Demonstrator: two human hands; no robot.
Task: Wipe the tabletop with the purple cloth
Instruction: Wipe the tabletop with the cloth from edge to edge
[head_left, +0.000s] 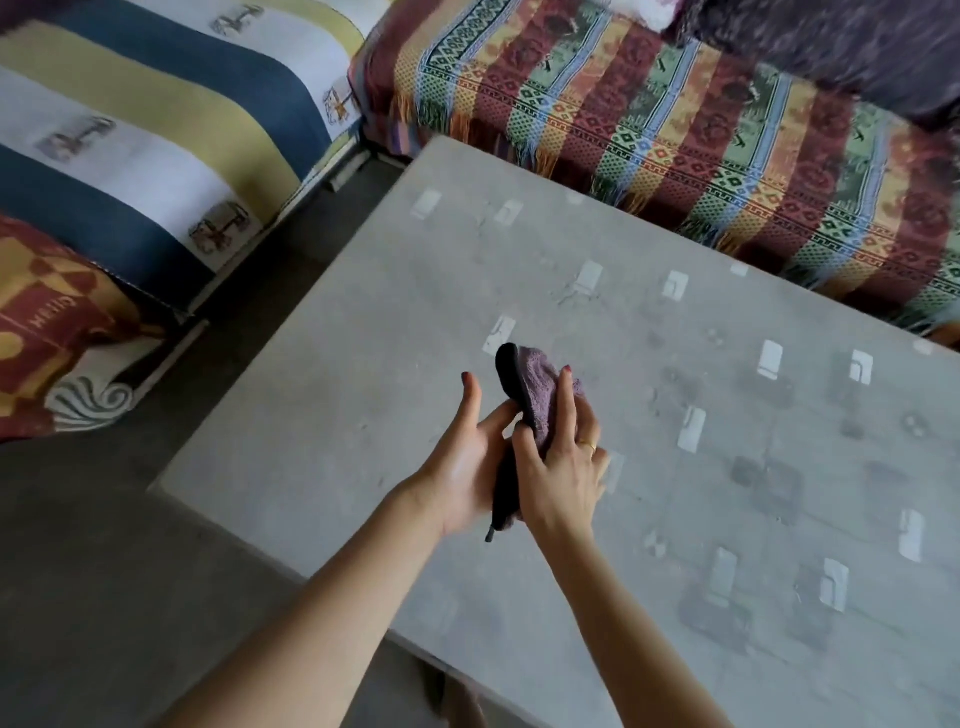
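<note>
The purple cloth (532, 387), folded with a dark edge, is held upright between both hands above the grey tabletop (675, 415). My right hand (558, 467) wraps over its purple side with fingers curled around it. My left hand (467, 457) presses its palm and fingers against the cloth's dark side. The cloth's lower end hangs below the hands, and I cannot tell whether it touches the table. The tabletop is dusty, with pale rectangular marks and dark smudges.
A seat with a colourful woven fringed throw (675, 130) borders the table's far edge. A striped blue, yellow and white cushion (156, 130) and a red patterned one (47, 322) lie left, across a strip of grey floor (104, 571).
</note>
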